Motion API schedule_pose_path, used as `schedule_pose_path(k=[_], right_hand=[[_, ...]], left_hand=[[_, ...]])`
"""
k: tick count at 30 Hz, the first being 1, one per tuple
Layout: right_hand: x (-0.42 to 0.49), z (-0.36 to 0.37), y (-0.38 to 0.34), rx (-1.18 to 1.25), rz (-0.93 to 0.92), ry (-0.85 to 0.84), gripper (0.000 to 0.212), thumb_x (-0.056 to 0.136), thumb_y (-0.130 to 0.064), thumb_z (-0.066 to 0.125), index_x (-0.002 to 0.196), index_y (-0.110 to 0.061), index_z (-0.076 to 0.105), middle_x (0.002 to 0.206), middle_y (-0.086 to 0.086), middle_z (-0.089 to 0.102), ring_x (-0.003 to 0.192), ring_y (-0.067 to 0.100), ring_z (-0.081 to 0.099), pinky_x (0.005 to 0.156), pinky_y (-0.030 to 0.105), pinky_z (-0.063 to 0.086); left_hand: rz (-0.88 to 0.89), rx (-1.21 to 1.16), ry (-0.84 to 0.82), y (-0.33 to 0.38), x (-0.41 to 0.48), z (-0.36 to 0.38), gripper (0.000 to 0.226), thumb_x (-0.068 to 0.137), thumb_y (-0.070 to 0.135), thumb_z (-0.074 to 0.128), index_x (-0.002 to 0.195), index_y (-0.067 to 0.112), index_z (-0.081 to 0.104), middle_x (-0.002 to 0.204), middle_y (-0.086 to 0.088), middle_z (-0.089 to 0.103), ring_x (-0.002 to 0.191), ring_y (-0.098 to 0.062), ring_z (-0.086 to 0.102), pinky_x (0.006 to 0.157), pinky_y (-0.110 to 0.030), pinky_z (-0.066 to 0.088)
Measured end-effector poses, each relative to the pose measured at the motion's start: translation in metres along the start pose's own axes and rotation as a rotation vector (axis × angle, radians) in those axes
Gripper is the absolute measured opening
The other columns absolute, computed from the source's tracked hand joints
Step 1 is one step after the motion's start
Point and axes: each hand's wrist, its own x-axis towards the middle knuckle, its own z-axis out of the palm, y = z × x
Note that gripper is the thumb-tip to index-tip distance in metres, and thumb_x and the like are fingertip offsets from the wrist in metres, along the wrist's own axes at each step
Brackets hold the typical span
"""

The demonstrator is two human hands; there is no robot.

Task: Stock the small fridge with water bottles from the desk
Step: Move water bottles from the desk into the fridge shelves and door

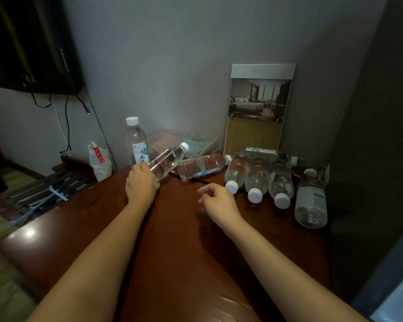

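The left hand (141, 184) is curling its fingers round the base of a water bottle (168, 162), holding it tilted above the desk (184, 240), cap pointing up and right. The right hand (219, 202) is hovering with fingers loosely curled, gripping nothing, just beside the nearest cap of three bottles (257, 180) lying side by side. A single bottle (203, 165) is lying between the tilted one and this row. An upright bottle (136, 140) is standing behind the left hand.

Both bare forearms reach from the bottom of the frame toward its centre. The left hand (141, 185) grips the base of a tilted water bottle (170, 160). The right hand (216, 202) hovers palm-down, fingers loosely curled, empty.
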Motion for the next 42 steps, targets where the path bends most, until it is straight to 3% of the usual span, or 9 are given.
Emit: schedule_pose_path(k=[11,15,18,22,27,31,34,39,42], right_hand=[[-0.025,-0.010,-0.015,0.155,0.047,0.050,0.026,0.094,-0.015,0.043,0.118,-0.016,0.053,0.089,0.001,0.061,0.080,0.020,0.061,0.081,0.040,0.052],[-0.044,-0.011,-0.045,0.346,-0.006,0.025,0.043,0.095,-0.026,0.051,0.134,-0.018,0.036,0.090,-0.012,0.053,0.100,0.018,0.059,0.087,0.027,0.048],[-0.063,-0.019,-0.065,0.533,-0.035,0.092,0.043,0.090,-0.022,0.060,0.123,-0.011,0.035,0.099,-0.004,0.057,0.097,0.014,0.061,0.068,0.011,0.048],[-0.094,-0.036,-0.067,0.682,0.041,0.169,0.050,0.083,-0.021,0.068,0.120,-0.005,0.039,0.105,0.010,0.063,0.089,0.018,0.066,0.077,0.027,0.055],[-0.143,-0.063,-0.072,0.643,-0.046,0.147,0.065,0.075,-0.020,0.069,0.128,-0.009,0.034,0.116,0.014,0.061,0.100,0.026,0.066,0.092,0.044,0.053],[-0.182,-0.087,-0.076,0.636,-0.120,0.019,0.054,0.086,-0.010,0.061,0.125,-0.021,0.025,0.120,0.011,0.055,0.107,0.028,0.062,0.095,0.046,0.050],[-0.211,-0.102,-0.079,0.625,-0.168,-0.037,0.052,0.087,-0.007,0.060,0.128,-0.020,0.029,0.125,0.013,0.055,0.111,0.028,0.060,0.096,0.048,0.049],[-0.255,-0.129,-0.084,0.544,-0.254,-0.077,0.049,0.088,0.001,0.055,0.132,-0.014,0.040,0.125,0.013,0.059,0.112,0.025,0.061,0.096,0.044,0.050],[-0.286,-0.149,-0.085,0.386,-0.293,-0.010,0.068,0.086,0.001,0.058,0.142,-0.022,0.028,0.124,0.005,0.060,0.112,0.018,0.061,0.096,0.040,0.051]], left_hand=[[0.006,-0.302,0.102,0.000,-0.053,-0.037,0.058,0.079,0.036,0.069,0.122,0.006,0.044,0.111,-0.014,0.053,0.095,-0.028,0.056,0.076,-0.039,0.051],[0.128,-0.479,0.141,0.029,-0.096,-0.082,0.057,0.075,0.030,0.070,0.122,0.006,0.048,0.110,-0.012,0.054,0.097,-0.031,0.056,0.075,-0.040,0.048],[0.264,-0.538,0.181,0.053,-0.135,-0.109,0.055,0.067,0.023,0.076,0.113,0.006,0.052,0.101,-0.011,0.053,0.095,-0.032,0.054,0.071,-0.039,0.046],[0.337,-0.617,0.218,0.074,-0.177,-0.135,0.060,0.060,0.019,0.079,0.111,0.004,0.051,0.102,-0.010,0.049,0.093,-0.031,0.053,0.078,-0.032,0.042],[0.251,-1.137,-0.134,0.080,-0.213,-0.176,0.058,0.058,0.034,0.080,0.105,0.036,0.045,0.113,0.005,0.048,0.096,-0.007,0.059,0.082,-0.026,0.051],[0.178,-1.407,-0.432,0.081,-0.239,-0.211,0.039,0.081,0.022,0.069,0.112,0.028,0.047,0.108,0.004,0.062,0.087,0.005,0.063,0.069,-0.012,0.050],[0.225,-1.412,-0.542,0.080,-0.256,-0.230,0.042,0.086,0.022,0.064,0.122,0.026,0.043,0.115,0.001,0.062,0.100,-0.008,0.063,0.081,-0.022,0.053],[0.282,-1.356,-0.326,0.097,-0.291,-0.252,0.054,0.077,0.015,0.074,0.114,0.027,0.036,0.113,0.005,0.050,0.091,-0.005,0.061,0.063,-0.014,0.051],[0.320,-1.201,-0.080,0.114,-0.311,-0.255,0.066,0.070,0.024,0.079,0.120,0.033,0.036,0.116,0.008,0.039,0.099,-0.005,0.054,0.072,-0.015,0.050]])
